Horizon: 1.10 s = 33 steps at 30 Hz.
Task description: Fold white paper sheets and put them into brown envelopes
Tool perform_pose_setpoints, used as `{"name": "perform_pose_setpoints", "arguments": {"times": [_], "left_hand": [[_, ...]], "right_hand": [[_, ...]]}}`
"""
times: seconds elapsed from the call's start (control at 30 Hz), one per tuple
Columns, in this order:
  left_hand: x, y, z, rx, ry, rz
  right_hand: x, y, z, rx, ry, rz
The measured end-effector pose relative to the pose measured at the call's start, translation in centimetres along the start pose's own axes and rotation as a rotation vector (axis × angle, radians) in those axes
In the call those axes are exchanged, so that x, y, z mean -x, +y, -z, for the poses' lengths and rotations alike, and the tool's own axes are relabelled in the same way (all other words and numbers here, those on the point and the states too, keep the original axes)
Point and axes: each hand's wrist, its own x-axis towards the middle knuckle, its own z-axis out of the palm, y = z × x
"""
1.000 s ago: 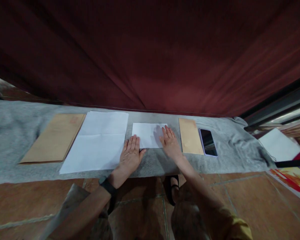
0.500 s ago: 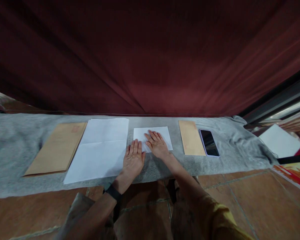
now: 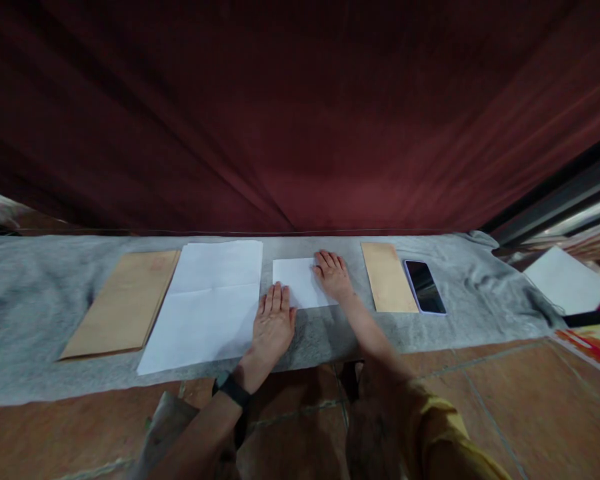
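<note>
A small folded white paper [image 3: 296,281] lies on the grey cloth [image 3: 30,293] in front of me. My right hand [image 3: 334,275] lies flat on the paper's right part, fingers stretched out and open. My left hand [image 3: 273,323] rests flat on the cloth, its fingertips touching the paper's lower left corner; a black band sits on that wrist. Neither hand holds anything.
A large creased white sheet [image 3: 207,300] and a brown envelope [image 3: 125,301] lie to the left. To the right lie a narrower brown envelope [image 3: 387,285] and a dark phone [image 3: 424,287]. A dark red curtain [image 3: 300,113] hangs behind. White paper [image 3: 565,280] sits far right.
My right hand slid from the paper's right edge toward its middle, then back to the right part. My left hand stayed at the lower left corner. The view shifted slightly.
</note>
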Motion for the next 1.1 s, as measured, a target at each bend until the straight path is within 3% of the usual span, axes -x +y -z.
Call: {"name": "perform_pose_setpoints", "arguments": {"times": [0.4, 1.1], "left_hand": [[-0.3, -0.5, 0.8, 0.010, -0.058, 0.008], [0.1, -0.5, 1.3, -0.035, -0.091, -0.020]], "right_hand": [[-0.2, 0.3, 1.7, 0.049, -0.016, -0.083], [-0.4, 1.5, 1.4, 0.050, 0.048, -0.140]]}}
